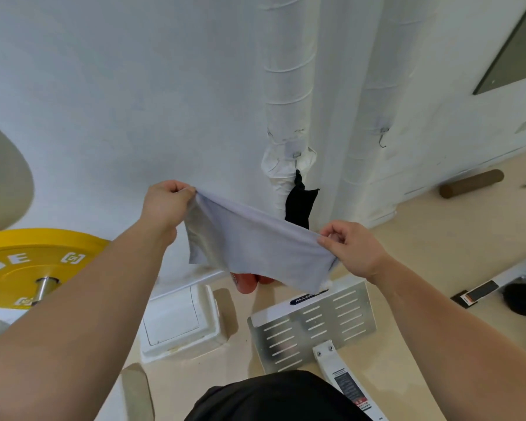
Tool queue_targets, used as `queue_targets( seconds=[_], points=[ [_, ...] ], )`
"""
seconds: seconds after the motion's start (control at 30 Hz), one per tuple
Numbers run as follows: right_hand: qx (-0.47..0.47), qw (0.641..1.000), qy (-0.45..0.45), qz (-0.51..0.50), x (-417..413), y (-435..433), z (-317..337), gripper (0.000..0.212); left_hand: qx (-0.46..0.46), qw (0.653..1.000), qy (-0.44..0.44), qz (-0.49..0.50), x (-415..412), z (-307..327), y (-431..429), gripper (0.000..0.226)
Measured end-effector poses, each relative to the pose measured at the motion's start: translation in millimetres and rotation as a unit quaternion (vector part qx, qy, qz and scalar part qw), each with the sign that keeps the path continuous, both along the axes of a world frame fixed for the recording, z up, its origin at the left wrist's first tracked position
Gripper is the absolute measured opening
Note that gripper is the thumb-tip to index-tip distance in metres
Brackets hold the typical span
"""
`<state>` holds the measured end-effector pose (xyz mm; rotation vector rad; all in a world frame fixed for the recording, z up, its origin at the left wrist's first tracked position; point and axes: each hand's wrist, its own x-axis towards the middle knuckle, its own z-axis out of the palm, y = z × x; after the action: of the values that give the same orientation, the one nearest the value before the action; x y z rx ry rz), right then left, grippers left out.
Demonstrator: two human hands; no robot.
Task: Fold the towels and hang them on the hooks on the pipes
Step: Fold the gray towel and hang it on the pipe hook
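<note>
At the far left one yellow weight plate [34, 265] sits on a bar against the white wall. Next comes the left hand [164, 205], raised, its fingers curled in and pinching one top corner of a pale grey towel [255, 250]. Below it, on the floor, lies one white box [179, 323].

Two towels are in view. The grey one is stretched in the air between the two hands, in front of the wall, its top edge slanting down to the right and the rest hanging loose beneath. The black towel [299, 205] hangs bunched from a hook, just behind the grey one's top edge.

Two wrapped white pipes run up the wall side by side: the left pipe [286, 71] and the right pipe [383, 71]. Each carries one hook. The left hook [296, 154] holds the black towel; the right hook [383, 138] is bare.

The right hand [353, 250] is lower than the left, its thumb and fingers closed on the grey towel's other top corner. Under it on the floor is one slotted metal plate [313, 326]. Further right, one brown roller [471, 183] lies by the wall.
</note>
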<state>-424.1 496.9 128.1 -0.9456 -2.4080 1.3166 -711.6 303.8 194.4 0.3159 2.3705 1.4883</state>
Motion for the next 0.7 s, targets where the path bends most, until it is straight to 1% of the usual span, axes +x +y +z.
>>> queue_targets(
  seconds=[0.1,0.17,0.27,0.37,0.43,0.5,0.53,0.6,0.7],
  points=[
    [0.042,0.999,0.022,-0.022,-3,3,4,0.016,-0.014,1.000,-0.010,-0.025,6,-7,-1,0.018],
    [0.057,0.997,0.047,-0.029,-10,2,9,0.012,-0.033,0.998,0.016,-0.053,20,-6,2,0.020],
    [0.077,0.994,0.074,-0.024,-23,-6,20,0.011,-0.058,0.987,0.065,-0.137,55,-1,10,0.015],
    [0.083,0.991,0.103,0.006,-36,-16,27,0.008,-0.055,0.962,0.082,-0.255,93,5,20,0.012],
    [0.080,0.989,0.121,0.028,-42,-23,32,0.007,-0.058,0.934,0.104,-0.335,112,6,27,0.018],
    [0.067,0.987,0.140,0.032,-44,-28,38,0.007,-0.081,0.911,0.132,-0.383,120,2,34,0.016],
    [0.058,0.986,0.152,0.030,-43,-28,40,0.007,-0.088,0.906,0.139,-0.389,120,1,37,0.012],
    [0.044,0.984,0.169,0.020,-39,-25,42,0.005,-0.090,0.909,0.153,-0.377,119,-1,42,0.017],
    [0.005,0.986,0.165,-0.009,-28,-19,38,0.005,-0.074,0.927,0.162,-0.331,117,3,48,0.018]
  ],
)
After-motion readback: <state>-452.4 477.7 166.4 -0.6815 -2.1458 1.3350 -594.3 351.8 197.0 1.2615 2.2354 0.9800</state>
